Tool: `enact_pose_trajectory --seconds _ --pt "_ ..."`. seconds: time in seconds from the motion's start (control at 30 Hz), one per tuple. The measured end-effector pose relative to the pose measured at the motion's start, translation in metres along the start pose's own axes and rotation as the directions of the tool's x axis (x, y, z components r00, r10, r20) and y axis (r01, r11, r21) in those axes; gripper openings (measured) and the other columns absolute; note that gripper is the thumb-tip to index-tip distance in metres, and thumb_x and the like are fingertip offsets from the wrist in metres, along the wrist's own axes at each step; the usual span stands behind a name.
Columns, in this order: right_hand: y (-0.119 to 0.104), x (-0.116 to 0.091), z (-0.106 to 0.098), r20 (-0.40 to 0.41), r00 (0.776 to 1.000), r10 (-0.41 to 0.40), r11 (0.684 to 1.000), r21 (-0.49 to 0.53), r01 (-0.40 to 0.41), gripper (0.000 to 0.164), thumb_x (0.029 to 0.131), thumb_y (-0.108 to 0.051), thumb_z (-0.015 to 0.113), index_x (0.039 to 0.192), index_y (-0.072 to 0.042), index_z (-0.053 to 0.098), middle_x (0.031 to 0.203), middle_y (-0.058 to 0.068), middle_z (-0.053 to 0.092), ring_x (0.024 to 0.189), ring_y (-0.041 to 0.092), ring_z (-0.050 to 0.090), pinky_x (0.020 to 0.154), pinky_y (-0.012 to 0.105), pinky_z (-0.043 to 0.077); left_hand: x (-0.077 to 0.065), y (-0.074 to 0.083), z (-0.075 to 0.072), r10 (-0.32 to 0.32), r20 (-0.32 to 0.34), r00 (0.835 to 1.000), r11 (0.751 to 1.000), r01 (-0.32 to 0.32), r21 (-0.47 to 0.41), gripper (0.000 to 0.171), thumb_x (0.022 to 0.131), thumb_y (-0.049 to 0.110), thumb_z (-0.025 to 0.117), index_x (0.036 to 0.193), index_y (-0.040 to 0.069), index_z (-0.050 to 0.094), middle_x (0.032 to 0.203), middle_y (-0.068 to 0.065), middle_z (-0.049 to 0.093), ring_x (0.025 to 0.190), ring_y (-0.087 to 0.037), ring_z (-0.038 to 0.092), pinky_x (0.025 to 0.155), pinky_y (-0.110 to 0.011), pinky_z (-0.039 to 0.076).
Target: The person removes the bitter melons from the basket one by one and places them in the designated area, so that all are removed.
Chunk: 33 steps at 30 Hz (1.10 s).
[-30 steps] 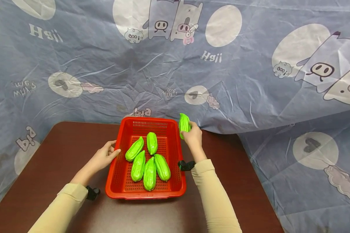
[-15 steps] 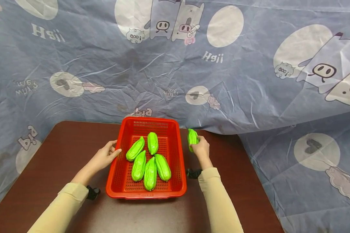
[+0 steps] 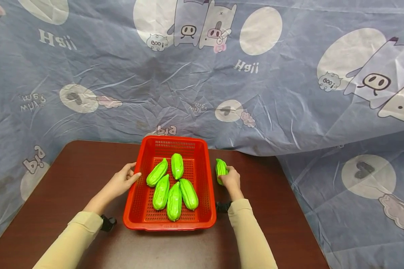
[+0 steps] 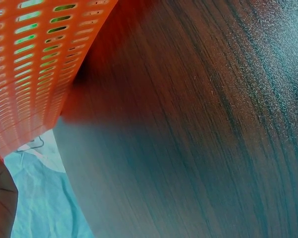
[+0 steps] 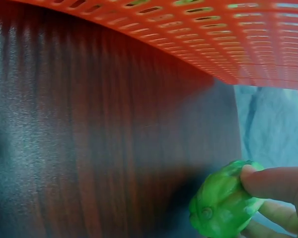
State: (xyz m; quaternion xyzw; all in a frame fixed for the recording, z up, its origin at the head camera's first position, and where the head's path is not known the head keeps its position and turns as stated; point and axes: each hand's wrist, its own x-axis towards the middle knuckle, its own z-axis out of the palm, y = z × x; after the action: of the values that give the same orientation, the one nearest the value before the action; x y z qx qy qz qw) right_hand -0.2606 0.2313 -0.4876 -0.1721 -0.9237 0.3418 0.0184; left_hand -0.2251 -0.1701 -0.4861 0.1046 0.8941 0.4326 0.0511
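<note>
A red plastic basket (image 3: 170, 225) with slotted walls stands mid-table, several bright green, ridged gourds (image 3: 174, 201) lying in it. At the basket's left rim is my left hand (image 3: 122, 179), thumb over the edge and fingers against the outer wall. My right hand (image 3: 230, 179) pinches another green gourd (image 3: 221, 171) just outside the basket's right side. In the right wrist view the thumb lies across this gourd (image 5: 223, 203), its blunt stem end showing close over the tabletop. The left wrist view shows only part of the left hand (image 4: 1, 198) beside the slotted wall.
The dark brown wooden table (image 3: 262, 220) has rounded back corners. Behind it and along the right side hangs a wrinkled grey-blue cloth (image 3: 155, 82) with cartoon pigs. A black strap camera sits on each wrist.
My right hand has carried the gourd from above the basket's right back rim to the right, then down toward the table. The left hand and basket keep their place.
</note>
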Motion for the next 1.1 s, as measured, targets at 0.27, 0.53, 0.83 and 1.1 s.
enact_pose_trajectory --seconds 0.27,0.53,0.83,1.1 --pt "0.0065 -0.0007 0.0050 0.004 1.000 0.003 1.000 -0.012 -0.003 0.061 0.081 -0.009 0.076 0.135 0.006 0.053 0.132 0.028 0.057 0.114 0.040 0.057 0.096 0.049 0.047 0.0004 0.0010 0.0003 -0.006 0.012 1.000 1.000 0.006 -0.012 0.063 0.103 0.026 0.054 0.148 -0.008 0.028 0.094 -0.013 0.061 0.076 -0.017 0.058 0.066 -0.031 0.049" --pt "0.0048 -0.0038 0.0070 -0.001 1.000 -0.009 1.000 -0.021 0.009 0.062 0.082 -0.011 0.076 0.135 0.008 0.051 0.130 0.030 0.057 0.115 0.043 0.056 0.098 0.050 0.046 0.0009 0.0003 0.0003 -0.012 0.004 1.000 1.000 0.012 -0.019 0.062 0.102 0.024 0.055 0.148 -0.008 0.028 0.093 -0.013 0.061 0.076 -0.017 0.058 0.067 -0.031 0.048" --pt "0.0050 -0.0058 0.0087 0.000 1.000 -0.022 1.000 -0.008 0.022 0.066 0.082 -0.014 0.078 0.136 0.009 0.048 0.129 0.032 0.055 0.119 0.046 0.053 0.100 0.052 0.045 -0.0001 0.0003 0.0006 -0.002 -0.007 1.000 1.000 0.002 -0.013 0.061 0.102 0.023 0.055 0.147 -0.008 0.030 0.091 -0.012 0.061 0.074 -0.016 0.058 0.065 -0.030 0.049" --pt "0.0054 -0.0049 0.0074 0.025 1.000 -0.017 1.000 -0.004 0.017 0.068 0.084 -0.018 0.078 0.139 0.007 0.047 0.132 0.033 0.052 0.121 0.047 0.051 0.100 0.053 0.045 -0.0017 0.0024 0.0000 0.005 -0.013 1.000 1.000 -0.005 -0.021 0.060 0.102 0.023 0.055 0.147 -0.009 0.031 0.090 -0.011 0.061 0.075 -0.015 0.059 0.065 -0.031 0.049"
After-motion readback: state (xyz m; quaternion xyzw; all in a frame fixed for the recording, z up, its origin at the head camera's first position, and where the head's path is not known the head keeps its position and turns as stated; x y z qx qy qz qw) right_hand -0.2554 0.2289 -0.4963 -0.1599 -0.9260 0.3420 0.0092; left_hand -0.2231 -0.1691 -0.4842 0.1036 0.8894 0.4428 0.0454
